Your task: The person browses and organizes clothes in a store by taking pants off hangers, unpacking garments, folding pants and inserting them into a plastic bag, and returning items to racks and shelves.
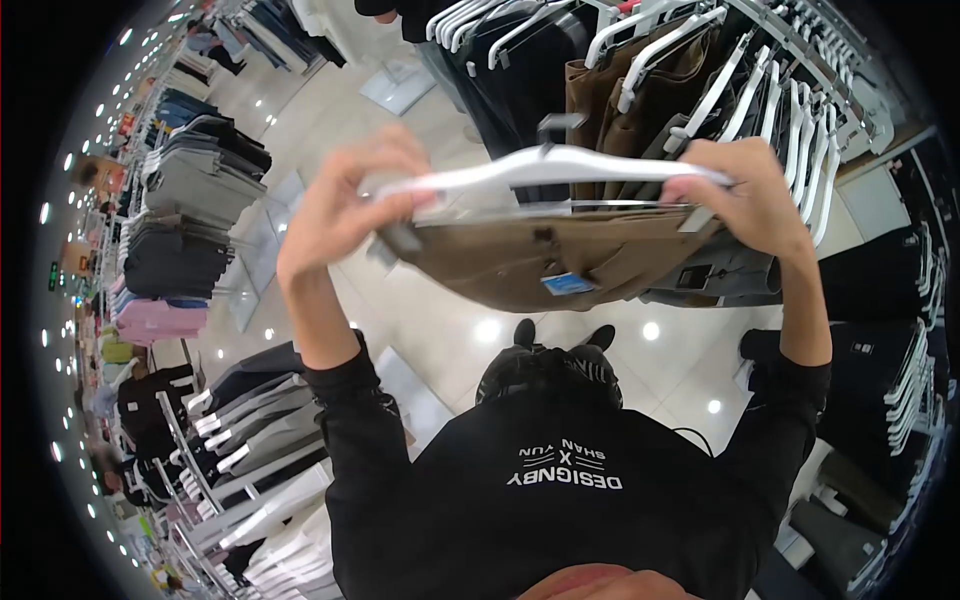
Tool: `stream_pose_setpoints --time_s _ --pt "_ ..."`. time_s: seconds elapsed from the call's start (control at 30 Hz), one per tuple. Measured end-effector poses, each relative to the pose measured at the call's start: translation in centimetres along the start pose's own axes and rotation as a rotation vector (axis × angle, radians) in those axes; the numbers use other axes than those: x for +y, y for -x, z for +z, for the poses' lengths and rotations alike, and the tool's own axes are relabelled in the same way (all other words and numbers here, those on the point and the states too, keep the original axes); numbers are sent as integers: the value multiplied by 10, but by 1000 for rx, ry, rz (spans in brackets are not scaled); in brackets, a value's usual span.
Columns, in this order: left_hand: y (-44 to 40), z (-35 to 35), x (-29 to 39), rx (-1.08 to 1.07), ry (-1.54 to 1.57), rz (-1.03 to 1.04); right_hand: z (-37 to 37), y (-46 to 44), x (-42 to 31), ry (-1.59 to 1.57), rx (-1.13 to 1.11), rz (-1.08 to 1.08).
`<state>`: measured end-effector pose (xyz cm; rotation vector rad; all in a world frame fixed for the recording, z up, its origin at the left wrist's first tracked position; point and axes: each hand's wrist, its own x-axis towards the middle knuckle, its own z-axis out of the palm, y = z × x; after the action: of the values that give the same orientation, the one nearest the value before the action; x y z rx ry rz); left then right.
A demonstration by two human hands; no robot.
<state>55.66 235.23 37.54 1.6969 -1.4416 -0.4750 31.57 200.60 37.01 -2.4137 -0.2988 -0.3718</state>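
Observation:
In the head view, a white clothes hanger (550, 162) is held up level in front of my chest. Brown trousers (480, 262) hang from its clips, with a blue and white tag (568, 284) near the waistband. My left hand (368, 192), slightly blurred, grips the hanger's left end. At the other end, my right hand (742, 190) has its thumb and fingers around the white arm beside a clip. The hanger's metal hook points away from me, towards the rack. Behind the trousers on the right, part of a grey garment (735, 280) shows.
Ahead, a rack holds brown trousers (590, 105) and several dark garments on white hangers. Grey and pink tops (165, 318) hang along the left. Close on my lower left is another rack of jackets (265, 420). Black clothes (860, 350) hang on the right.

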Motion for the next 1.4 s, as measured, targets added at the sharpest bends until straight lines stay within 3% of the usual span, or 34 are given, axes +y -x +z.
stream_pose_setpoints --time_s 0.07,0.13,0.2,0.23,0.33,0.37,0.47,0.67,0.77,0.87,1.17,1.33,1.4 --pt "-8 -10 -31 240 202 144 -5 11 -9 -26 132 53" --pt "-15 -1 -62 283 449 206 -15 25 -26 -43 204 191" --pt "-13 41 -114 196 757 157 -22 38 -40 -76 281 286" --pt "-6 73 -173 160 689 -30 -21 43 -46 -66 350 299" --pt "2 144 -183 -181 321 -188 -31 64 -47 -50 526 333" --pt "4 170 -174 -184 388 -115 -36 70 -50 -93 552 401" --pt "8 200 -157 -195 620 -440 -47 78 -48 -18 589 427" --pt "30 210 -136 -5 902 -332 -51 99 -20 39 654 585" --pt "36 200 -122 -23 991 -281 -50 100 -13 50 655 611" --pt "37 200 -116 59 955 -206 -45 99 -10 23 698 604" --pt "36 204 -180 1 741 -318 -26 98 -54 113 685 618" --pt "70 205 -229 -85 645 -402 52 84 -104 132 604 491" --pt "113 213 -267 -153 366 -327 102 90 -117 111 442 504"
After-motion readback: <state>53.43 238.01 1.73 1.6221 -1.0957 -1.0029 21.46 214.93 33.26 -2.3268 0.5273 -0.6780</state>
